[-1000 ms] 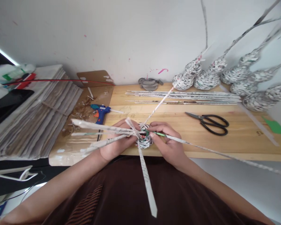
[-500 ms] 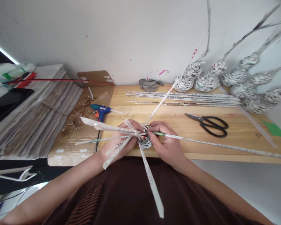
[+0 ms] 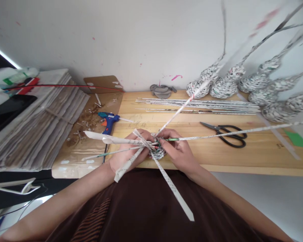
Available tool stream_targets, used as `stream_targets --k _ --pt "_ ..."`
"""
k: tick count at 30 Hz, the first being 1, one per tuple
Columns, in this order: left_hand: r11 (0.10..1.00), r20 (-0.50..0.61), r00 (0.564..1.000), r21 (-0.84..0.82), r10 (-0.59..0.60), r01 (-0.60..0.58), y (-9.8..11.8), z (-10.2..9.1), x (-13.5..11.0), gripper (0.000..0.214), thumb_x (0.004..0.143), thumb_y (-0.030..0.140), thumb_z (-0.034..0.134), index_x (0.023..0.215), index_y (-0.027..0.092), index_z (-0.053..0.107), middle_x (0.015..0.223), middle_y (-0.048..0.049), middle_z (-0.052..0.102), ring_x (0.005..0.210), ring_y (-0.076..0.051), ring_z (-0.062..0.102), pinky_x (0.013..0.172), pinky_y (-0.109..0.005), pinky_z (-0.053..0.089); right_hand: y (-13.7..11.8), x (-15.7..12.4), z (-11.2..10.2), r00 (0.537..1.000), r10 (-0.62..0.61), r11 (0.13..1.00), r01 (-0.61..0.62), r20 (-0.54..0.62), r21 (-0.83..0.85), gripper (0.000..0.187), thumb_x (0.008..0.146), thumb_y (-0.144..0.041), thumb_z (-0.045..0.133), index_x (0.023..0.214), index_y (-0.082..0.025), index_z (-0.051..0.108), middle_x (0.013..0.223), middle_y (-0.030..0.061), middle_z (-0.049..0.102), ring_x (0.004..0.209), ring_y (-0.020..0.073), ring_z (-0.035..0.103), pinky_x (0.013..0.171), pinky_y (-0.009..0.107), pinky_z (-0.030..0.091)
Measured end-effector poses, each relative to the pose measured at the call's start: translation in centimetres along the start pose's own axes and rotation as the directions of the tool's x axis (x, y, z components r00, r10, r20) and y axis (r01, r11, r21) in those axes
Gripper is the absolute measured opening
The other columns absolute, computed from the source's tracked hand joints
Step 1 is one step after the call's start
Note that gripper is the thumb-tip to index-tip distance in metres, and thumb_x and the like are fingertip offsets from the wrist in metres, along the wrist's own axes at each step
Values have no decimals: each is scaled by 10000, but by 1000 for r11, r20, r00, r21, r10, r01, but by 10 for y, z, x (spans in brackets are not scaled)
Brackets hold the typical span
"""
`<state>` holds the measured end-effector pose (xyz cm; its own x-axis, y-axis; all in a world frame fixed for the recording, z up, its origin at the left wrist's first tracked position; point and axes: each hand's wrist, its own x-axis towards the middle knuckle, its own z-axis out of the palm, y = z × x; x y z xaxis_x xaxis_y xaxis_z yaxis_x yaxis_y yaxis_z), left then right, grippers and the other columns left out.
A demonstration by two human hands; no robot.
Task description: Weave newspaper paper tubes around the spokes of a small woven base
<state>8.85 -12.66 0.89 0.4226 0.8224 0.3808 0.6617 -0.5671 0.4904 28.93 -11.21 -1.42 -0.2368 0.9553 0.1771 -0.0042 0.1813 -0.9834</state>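
A small woven piece of rolled newspaper (image 3: 158, 153) sits at the near edge of the wooden table (image 3: 262, 151), with flat paper spokes (image 3: 173, 190) sticking out on all sides. My left hand (image 3: 127, 154) is closed around the woven piece and the left spokes. My right hand (image 3: 178, 151) pinches a long paper tube (image 3: 232, 133) that runs off to the right over the table. Another long tube (image 3: 189, 101) rises up and to the right from the piece.
Black scissors (image 3: 227, 132) lie right of my hands. A row of paper tubes (image 3: 199, 105) lies behind, with several woven gourd shapes (image 3: 223, 85) at the back right. A blue glue gun (image 3: 108, 120) and a stack of newspapers (image 3: 37, 124) are on the left.
My right hand has swung its long tube from low on the right up across the table over the scissors. The near spoke has swung to the right. The left spokes have turned downward.
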Motion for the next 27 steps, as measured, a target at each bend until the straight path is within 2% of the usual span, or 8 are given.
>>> stream_targets --k 4,8,10,12,17,19,22,27 --pt "1000 23 1000 22 13 -13 -1 -1 -1 147 926 164 604 1062 212 632 1054 -51 667 1038 -221 654 949 -344 556 -2 -1 1 1000 29 999 -29 1 19 118 911 -303 633 940 -233 723 1075 57 696 1080 224 652 937 366 534" --pt "998 20 998 25 54 -55 3 -5 1 133 944 141 580 1055 194 628 1045 -53 668 1007 -196 661 929 -326 562 -2 -1 2 992 124 978 -126 24 164 264 895 -350 674 1135 -239 669 1057 49 706 914 191 674 791 326 565" --pt "997 6 997 21 75 -75 5 -6 2 121 939 138 591 1042 186 632 1022 -57 676 970 -188 669 894 -321 571 -1 0 1 995 91 987 -96 43 130 300 887 -348 694 1170 -250 674 1122 56 703 966 200 669 829 333 559" --pt "996 -26 996 17 88 -88 7 -6 2 129 928 135 610 1047 179 631 1021 -65 683 966 -188 672 885 -324 573 0 2 1 998 44 997 -47 50 69 246 886 -344 701 1117 -259 704 1135 55 705 1007 212 659 852 339 551" --pt "994 -117 987 25 106 -104 5 -2 -1 142 902 150 639 1038 184 612 960 -47 697 895 -180 689 809 -306 579 2 3 6 1000 23 999 -23 1 49 136 899 -301 673 1012 -233 705 1011 57 705 920 201 664 783 335 552" --pt "997 -145 987 44 75 -69 4 1 -1 127 900 163 640 1019 193 604 915 -29 692 843 -172 688 770 -295 570 2 1 7 1000 -15 1000 15 -15 14 109 904 -276 667 994 -224 698 1010 59 695 912 197 668 796 343 551" --pt "998 -178 984 66 11 1 3 4 -3 99 908 184 635 1000 197 601 899 -16 686 826 -166 683 778 -291 559 2 -4 5 987 -157 981 152 -34 -125 46 896 -233 681 935 -222 702 1051 64 687 998 208 667 897 369 531" --pt "998 -185 982 53 -32 42 5 5 -4 113 904 146 623 1005 191 598 897 -10 676 797 -156 678 755 -278 551 1 -9 0 960 -275 927 251 -51 -280 114 884 -200 690 988 -236 718 1035 64 706 1008 216 667 919 384 536"
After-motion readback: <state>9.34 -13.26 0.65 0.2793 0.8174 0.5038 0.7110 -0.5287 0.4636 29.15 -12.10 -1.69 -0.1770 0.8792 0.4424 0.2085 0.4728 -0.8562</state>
